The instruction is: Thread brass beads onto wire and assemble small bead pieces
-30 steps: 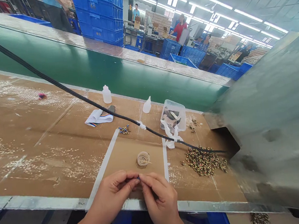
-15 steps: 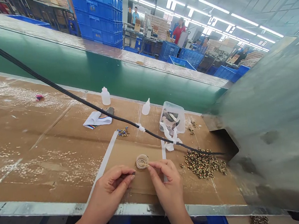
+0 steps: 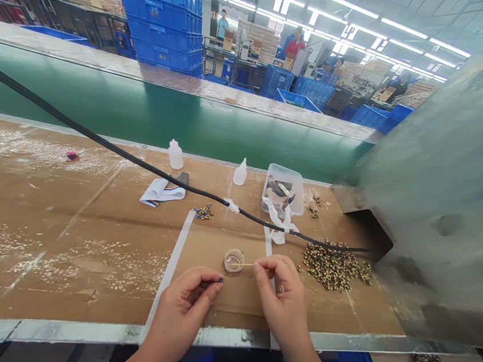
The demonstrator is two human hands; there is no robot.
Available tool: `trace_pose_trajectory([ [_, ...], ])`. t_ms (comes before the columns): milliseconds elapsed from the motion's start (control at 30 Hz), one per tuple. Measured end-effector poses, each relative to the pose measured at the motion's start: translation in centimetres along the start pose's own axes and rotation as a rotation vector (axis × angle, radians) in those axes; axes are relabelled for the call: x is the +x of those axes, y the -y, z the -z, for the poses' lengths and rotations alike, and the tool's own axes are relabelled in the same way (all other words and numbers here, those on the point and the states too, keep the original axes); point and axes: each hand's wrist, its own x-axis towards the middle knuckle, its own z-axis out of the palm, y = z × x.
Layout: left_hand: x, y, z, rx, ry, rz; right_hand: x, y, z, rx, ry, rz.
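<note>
Left hand: grip pinched on small dark-blue piece, mostly hidden by fingertips, near clear cup. Right hand: grip pinched on thin stick, far end at cup; dipped in or just over it, cannot tell. Piece and stick apart. Progress, judged: piece in hand looks mid-work. Small blue-and-gold cluster by far left corner of taped area probably done. Much bigger pile on bench at right probably left. Looks early in batch.

dark-blue bit, pale yellow stick, white-speckled brown cardboard, green belt, black cable, blue crates
</note>
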Motion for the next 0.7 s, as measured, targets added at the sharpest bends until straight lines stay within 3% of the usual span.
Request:
trace_pose_trajectory([
  [100,0.0,0.0,0.0,0.013,-0.019,-0.014,-0.2,0.5,0.6,0.051,-0.029,-0.003],
  [267,-0.1,0.1,0.0,-0.007,-0.015,-0.025,-0.7,1.8,0.8,0.105,0.034,0.004],
  [700,-0.1,0.1,0.1,-0.010,0.003,-0.038,-1.0,2.3,0.5,0.026,0.076,0.057],
])
